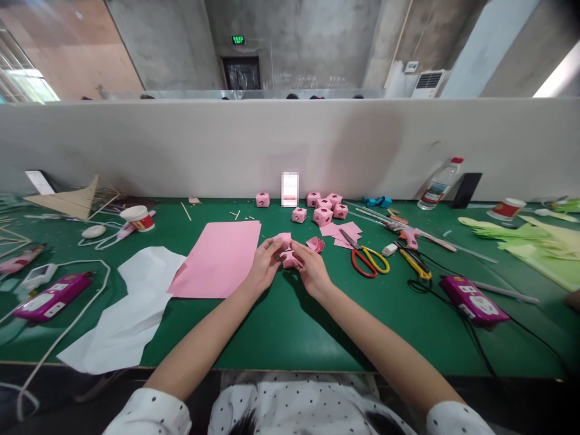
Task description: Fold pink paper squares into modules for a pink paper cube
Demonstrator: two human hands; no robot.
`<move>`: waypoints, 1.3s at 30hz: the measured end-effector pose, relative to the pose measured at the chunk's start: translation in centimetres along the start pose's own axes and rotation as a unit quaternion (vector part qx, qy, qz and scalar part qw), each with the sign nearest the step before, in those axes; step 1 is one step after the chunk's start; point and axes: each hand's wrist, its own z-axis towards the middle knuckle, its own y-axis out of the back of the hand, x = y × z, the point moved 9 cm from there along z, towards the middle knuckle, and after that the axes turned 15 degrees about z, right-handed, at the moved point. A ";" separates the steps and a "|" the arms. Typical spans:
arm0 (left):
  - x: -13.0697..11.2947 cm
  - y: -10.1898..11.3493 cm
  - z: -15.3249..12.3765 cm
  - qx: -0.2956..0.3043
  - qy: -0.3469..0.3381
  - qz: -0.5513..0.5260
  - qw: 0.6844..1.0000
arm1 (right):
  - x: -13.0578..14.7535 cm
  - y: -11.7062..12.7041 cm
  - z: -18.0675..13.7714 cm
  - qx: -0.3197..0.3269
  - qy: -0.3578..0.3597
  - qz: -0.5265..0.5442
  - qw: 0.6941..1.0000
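Observation:
My left hand (264, 264) and my right hand (312, 269) meet over the green table (290, 326), both pinching a small folded pink paper piece (288, 257). A second folded pink piece (315, 243) lies just right of my right hand. A large pink paper sheet (220, 257) lies flat to the left of my left hand. Several finished pink paper cubes (324, 208) sit farther back by the white partition. Small pink paper squares (341, 231) lie behind my right hand.
Red and yellow scissors (368, 258), a pink glue gun (408, 237), a yellow cutter (414, 263) and a magenta power strip (473, 299) lie right. White paper (127, 314), another power strip (52, 296) and a cup (139, 217) lie left. Green paper (539, 244) far right.

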 end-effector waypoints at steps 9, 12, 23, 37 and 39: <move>0.5 -0.4 -0.1 0.030 0.020 -0.009 0.999 | 0.2 -0.4 -0.2 0.016 -0.003 -0.008 1.000; 0.4 -0.9 -0.2 0.051 0.021 -0.007 0.998 | 0.6 0.0 -0.1 0.001 0.015 -0.031 0.999; 0.3 -1.4 -0.2 0.125 0.022 0.013 0.992 | 1.2 -0.6 0.5 0.077 0.037 -0.109 0.990; -0.9 -0.8 0.0 0.140 0.022 0.187 0.972 | 5.1 -3.2 0.4 0.256 0.103 -0.331 0.902; -0.9 -1.0 0.0 0.149 0.013 0.197 0.969 | 5.1 -3.2 0.5 0.265 0.103 -0.340 0.896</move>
